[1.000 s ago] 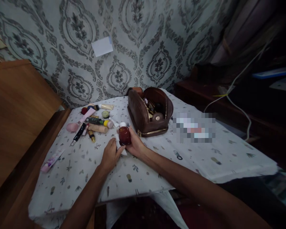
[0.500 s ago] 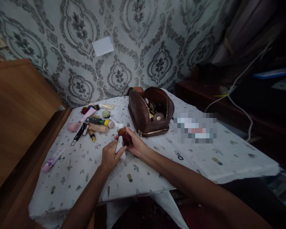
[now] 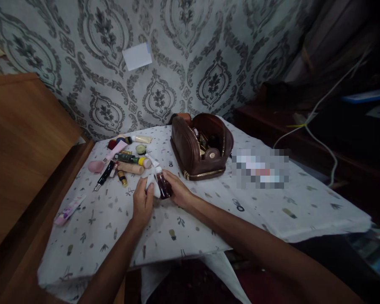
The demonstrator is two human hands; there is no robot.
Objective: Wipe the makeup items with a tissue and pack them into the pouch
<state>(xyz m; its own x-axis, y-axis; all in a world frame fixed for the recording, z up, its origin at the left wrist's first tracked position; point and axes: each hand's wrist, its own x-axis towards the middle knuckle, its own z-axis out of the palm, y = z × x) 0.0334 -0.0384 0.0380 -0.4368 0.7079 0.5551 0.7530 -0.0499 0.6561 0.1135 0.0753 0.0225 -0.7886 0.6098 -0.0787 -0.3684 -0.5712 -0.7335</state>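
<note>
Wiping the dark bottle (image 3: 164, 188) looks like your step in hand, judging from the head view, with the white cloth (image 3: 153, 185) set against its nine o'clock side. Your left grip (image 3: 142, 197) pinches that cloth between thumb and fingers, while your right grip (image 3: 179, 190) is closed round the bottle from three o'clock, its white cap (image 3: 158, 169) leaning toward eleven. You have it over the near middle of the cloth-covered counter (image 3: 262, 211); whether its base touches down, I cannot tell. The next move probably calls for a firm right hold and a turn of the glass, so that the cloth can reach what your right palm covers. Around the bottle, a white tube (image 3: 152, 159) lies just beyond the cap at eleven o'clock and could be knocked. At ten lies a jumble holding a green bottle (image 3: 126, 158), a black tube (image 3: 104, 175) and a pink sponge (image 3: 96, 166); a pink tube (image 3: 69, 211) lies well apart, between eight and nine. The brown bag (image 3: 193, 150) gapes unzipped at one o'clock, near your right grip, leaving little room that way.
</note>
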